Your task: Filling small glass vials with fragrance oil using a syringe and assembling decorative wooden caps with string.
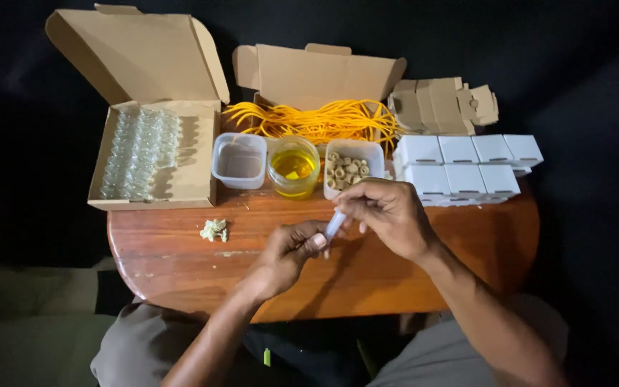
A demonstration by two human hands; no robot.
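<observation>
Head view: small vial [334,225] pinched between fingers [314,240] of both hands.

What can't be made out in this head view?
- Small clear tube, head view: both ends hidden by the left hand and right hand.
- Clear vials in the left box: too small and glary to count.
- Pale scrap on the table: too small to identify.

on the table [180,251]: box of vials [153,154], yellow cords [320,120], three tubs [294,165], white boxes [467,166], flat cartons [442,105], small scrap [214,230].
</observation>
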